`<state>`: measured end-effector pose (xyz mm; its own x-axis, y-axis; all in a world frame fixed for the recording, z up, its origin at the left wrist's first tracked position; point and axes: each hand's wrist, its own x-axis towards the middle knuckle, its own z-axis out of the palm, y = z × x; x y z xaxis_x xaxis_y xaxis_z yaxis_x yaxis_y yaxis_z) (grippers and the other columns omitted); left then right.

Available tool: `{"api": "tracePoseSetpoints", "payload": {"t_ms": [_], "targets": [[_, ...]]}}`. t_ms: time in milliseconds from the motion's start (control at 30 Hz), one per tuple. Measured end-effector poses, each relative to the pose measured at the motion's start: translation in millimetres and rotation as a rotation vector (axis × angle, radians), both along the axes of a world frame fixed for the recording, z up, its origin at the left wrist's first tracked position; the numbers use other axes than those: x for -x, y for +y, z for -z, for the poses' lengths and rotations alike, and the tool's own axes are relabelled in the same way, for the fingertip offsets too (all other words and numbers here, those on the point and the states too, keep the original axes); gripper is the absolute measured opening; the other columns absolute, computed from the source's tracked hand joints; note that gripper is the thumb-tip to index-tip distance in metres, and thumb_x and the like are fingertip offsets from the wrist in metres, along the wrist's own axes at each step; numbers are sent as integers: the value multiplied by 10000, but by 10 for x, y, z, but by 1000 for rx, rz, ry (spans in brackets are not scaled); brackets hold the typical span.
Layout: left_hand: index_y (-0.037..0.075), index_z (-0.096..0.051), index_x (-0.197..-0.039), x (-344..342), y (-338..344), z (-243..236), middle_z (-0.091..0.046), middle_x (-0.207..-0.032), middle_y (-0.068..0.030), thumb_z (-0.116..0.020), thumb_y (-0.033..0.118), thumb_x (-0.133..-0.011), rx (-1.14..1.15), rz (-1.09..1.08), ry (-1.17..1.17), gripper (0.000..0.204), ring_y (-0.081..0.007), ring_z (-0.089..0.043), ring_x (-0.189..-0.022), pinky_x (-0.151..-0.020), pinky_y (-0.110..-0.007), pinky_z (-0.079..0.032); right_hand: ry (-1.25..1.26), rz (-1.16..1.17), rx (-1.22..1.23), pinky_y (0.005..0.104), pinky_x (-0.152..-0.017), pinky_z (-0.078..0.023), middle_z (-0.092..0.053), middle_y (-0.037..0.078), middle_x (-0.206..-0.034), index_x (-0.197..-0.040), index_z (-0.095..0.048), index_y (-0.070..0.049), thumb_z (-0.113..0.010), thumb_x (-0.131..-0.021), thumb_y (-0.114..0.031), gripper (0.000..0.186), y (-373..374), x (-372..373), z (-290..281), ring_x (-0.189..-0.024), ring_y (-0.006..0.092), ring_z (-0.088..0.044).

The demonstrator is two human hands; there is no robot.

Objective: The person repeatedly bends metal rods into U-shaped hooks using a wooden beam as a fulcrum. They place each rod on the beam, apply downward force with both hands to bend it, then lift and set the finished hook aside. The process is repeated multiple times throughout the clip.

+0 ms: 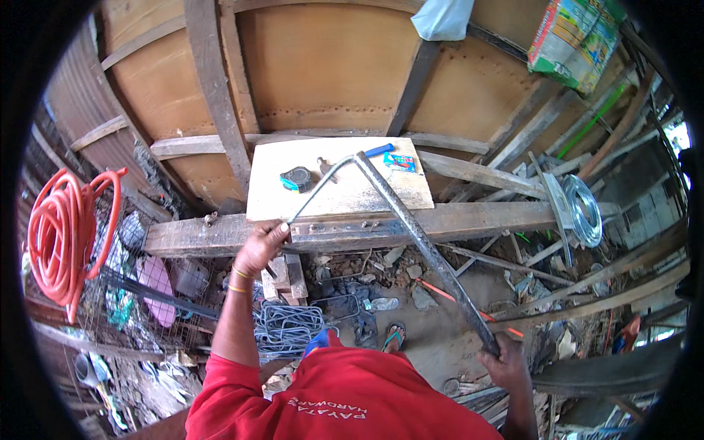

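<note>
So the thing in hand is a long dark bar (433, 246) with a thin rod (323, 189) meeting it at the top, and together they make a lopsided upside-down V. The bar's long axis runs on a slant: low end off to the right near the person's body, far end up and to the left, crossing over the wooden beam (484, 222) and ending above the table (271, 202), which is basically a pale board by that beam. From that tip the rod doubles back, heading down-left toward the person. Can't tell whether the rod goes inside the bar or only butts up to it. Looks-wise, the bar is the chunky half, nearly black, scuffed with lighter speckles and pretty straight. The rod is way skinnier, plain grey, with a tight bend near the join. The left grip (257, 251) is pinching the rod's near end by the beam's edge, thumb lying toward the rod. The right grip (506, 361) is wrapped round the bar's low end, well apart from the other. On the board there's a black-and-blue tape measure (296, 178), a hammer with a blue handle (380, 151) partly behind the rod, and a small blue-and-red packet (400, 163).
</note>
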<state>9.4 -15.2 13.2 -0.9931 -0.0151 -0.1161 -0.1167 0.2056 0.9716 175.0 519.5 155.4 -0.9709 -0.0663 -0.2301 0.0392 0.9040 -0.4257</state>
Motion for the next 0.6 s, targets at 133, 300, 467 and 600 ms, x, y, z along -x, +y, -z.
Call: {"api": "tracePoseSetpoints", "payload": {"t_ms": [133, 300, 467, 600], "targets": [[126, -579, -771, -653, 773, 415, -437, -586, 65, -633, 395, -1018, -383, -140, -201, 369, -56, -379, -498, -439, -266, -278, 46, 49, -199, 439, -745, -539, -707, 210, -904, -1035, -673, -3, -772, -794, -241, 353, 735, 902, 317, -836, 386, -681], [151, -525, -797, -1108, 1899, 814, -412, -573, 47, -604, 418, -1026, -853, -298, -438, 361, -85, -354, -443, -422, -285, -268, 80, 34, -629, 505, -927, -540, -708, 235, -1145, -1163, -706, -82, -726, -816, -349, 438, 1754, 2311, 613, -1083, 429, -669], [210, -443, -770, -865, 2513, 947, -360, -582, 54, -534, 402, -1050, -989, -473, -554, 352, -98, -306, -466, -444, -302, -234, 90, -59, -638, 501, -995, -516, -684, 243, -1218, -1247, -678, -88, -665, -821, -283, 469, 2236, 3494, 652, -1138, 438, -647], [213, -433, -768, -622, 2790, 1064, -354, -586, 62, -495, 395, -1060, -898, -519, -513, 349, -96, -302, -457, -441, -295, -243, 1, -104, -653, 480, -1072, -469, -609, 235, -1369, -1340, -631, -121, -695, -847, -305, 530, 2334, 4143, 925, -1267, 411, -577]]}}
